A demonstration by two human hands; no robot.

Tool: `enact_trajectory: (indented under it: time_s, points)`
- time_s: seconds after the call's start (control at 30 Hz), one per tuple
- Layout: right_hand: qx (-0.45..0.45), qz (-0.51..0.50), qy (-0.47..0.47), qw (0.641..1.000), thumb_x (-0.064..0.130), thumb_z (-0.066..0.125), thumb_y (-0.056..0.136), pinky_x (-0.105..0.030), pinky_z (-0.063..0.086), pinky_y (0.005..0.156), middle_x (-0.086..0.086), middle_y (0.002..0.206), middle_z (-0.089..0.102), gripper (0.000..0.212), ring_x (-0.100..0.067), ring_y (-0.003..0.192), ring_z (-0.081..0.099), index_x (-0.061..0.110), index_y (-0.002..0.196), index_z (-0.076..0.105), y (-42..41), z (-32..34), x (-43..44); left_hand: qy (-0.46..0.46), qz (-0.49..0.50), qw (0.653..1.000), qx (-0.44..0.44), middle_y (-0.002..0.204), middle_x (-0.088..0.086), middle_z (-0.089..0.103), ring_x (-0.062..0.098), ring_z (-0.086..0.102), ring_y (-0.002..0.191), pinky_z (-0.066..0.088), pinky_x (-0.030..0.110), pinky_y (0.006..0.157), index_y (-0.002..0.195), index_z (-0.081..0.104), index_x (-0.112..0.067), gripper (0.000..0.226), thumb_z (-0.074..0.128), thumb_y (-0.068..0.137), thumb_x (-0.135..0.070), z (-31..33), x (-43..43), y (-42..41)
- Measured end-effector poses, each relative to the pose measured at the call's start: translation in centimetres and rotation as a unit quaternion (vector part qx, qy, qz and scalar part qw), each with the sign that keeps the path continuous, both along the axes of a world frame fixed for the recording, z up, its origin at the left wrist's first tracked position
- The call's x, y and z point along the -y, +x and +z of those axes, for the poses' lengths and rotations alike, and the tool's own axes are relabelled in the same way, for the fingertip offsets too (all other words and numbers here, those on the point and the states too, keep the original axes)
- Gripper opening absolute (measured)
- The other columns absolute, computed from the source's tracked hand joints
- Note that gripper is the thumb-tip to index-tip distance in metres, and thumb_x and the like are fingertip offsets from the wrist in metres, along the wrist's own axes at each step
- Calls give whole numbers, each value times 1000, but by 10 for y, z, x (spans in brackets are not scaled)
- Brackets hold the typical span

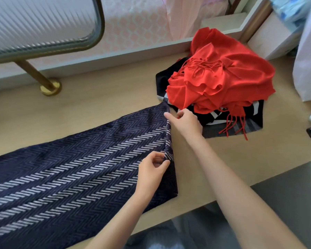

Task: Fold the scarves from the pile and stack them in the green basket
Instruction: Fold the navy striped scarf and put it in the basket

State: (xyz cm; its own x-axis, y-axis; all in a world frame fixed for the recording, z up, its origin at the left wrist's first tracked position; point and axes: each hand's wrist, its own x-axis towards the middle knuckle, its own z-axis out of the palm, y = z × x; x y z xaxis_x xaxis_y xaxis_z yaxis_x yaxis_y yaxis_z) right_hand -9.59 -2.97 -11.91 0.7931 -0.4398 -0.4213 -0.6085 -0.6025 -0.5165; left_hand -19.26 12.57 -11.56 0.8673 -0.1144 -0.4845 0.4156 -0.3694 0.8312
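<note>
Both your hands pinch the scarf's (pixel 70 168) lifted right edge.
Your left hand (pixel 151 171) pinches it midway, fingers curled; your right hand (pixel 186 122) nips the far corner, just beside the red-topped pile (pixel 223 81). The scarf lies along the table (pixel 97 101), near corner at the front edge, bare wood beyond.

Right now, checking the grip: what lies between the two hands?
Head view: the raised edge of the navy scarf, pinched by the left hand and the right hand.
</note>
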Motion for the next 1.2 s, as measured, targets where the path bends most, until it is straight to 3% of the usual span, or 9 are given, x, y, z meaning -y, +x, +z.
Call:
enact_trajectory:
  time_s: [0.13, 0.23, 0.3, 0.43, 0.6, 0.87, 1.0, 1.13, 1.2]
  points:
    - [-12, 14, -64, 998, 39, 64, 85, -30, 38, 73, -7, 111, 66, 34, -30, 105, 61, 15, 109, 62, 23, -5, -26, -19, 17, 1000, -3, 87, -6, 68, -3, 62, 80, 46, 9, 70, 91, 64, -24, 11, 71, 86, -18, 5, -15, -7]
    - [55, -14, -43, 997, 24, 58, 86, -31, 37, 70, -8, 99, 68, 20, -31, 98, 60, 13, 99, 68, 23, 2, -41, -43, 32, 998, -13, 87, -5, 68, -2, 62, 77, 45, 10, 68, 91, 65, -22, 11, 71, 86, -16, 9, -30, -11]
    - [113, -6, -22, 993, 22, 57, 87, -29, 34, 65, -1, 82, 64, 13, -23, 83, 56, 17, 87, 68, 21, 12, -53, -59, 37, 997, -22, 86, -6, 68, -2, 61, 72, 45, 12, 64, 92, 65, -23, 10, 70, 86, -17, 13, -43, -14]
    - [190, 34, 51, 980, 20, 59, 89, -32, 28, 52, 8, 52, 46, 35, -14, 56, 43, 23, 56, 47, 12, 29, -91, -117, 35, 992, -36, 86, -5, 64, -2, 53, 63, 42, 16, 56, 99, 62, -22, 12, 68, 88, -19, 28, -76, -22]
    - [204, 64, 145, 966, 22, 63, 89, -30, 42, 58, 7, 64, 62, 15, -7, 59, 55, 13, 79, 70, 0, 46, -161, -167, 52, 983, -57, 74, -10, 50, 0, 48, 60, 44, 18, 54, 109, 59, -23, 24, 66, 89, -14, 45, -132, -41]
    - [213, 89, 189, 954, 21, 62, 91, -19, 35, 52, 10, 59, 58, 16, 2, 51, 48, 12, 78, 69, -22, 59, -291, -175, 144, 972, -58, 82, -3, 54, -5, 50, 61, 42, 16, 52, 108, 61, -26, 22, 64, 90, -15, 63, -254, -74]
    - [238, 105, 216, 941, 17, 61, 92, -11, 33, 51, 13, 57, 53, 19, 4, 51, 47, 12, 74, 65, -36, 72, -364, -193, 177, 963, -60, 85, -4, 55, -7, 56, 68, 47, 16, 61, 106, 62, -27, 22, 64, 90, -12, 74, -316, -89]
    - [243, 131, 239, 931, 17, 60, 93, -16, 37, 55, 5, 61, 58, 19, 1, 56, 48, 9, 77, 66, -49, 78, -440, -205, 195, 957, -58, 90, 3, 59, 8, 59, 79, 48, 31, 74, 102, 67, -31, 23, 73, 81, -24, 84, -382, -103]
    - [250, 129, 252, 926, 17, 60, 93, -25, 40, 59, -5, 66, 62, 20, -3, 60, 48, 7, 78, 67, -53, 79, -477, -213, 235, 946, -66, 90, 5, 60, 13, 57, 77, 46, 34, 69, 102, 68, -28, 22, 71, 81, -23, 84, -415, -110]
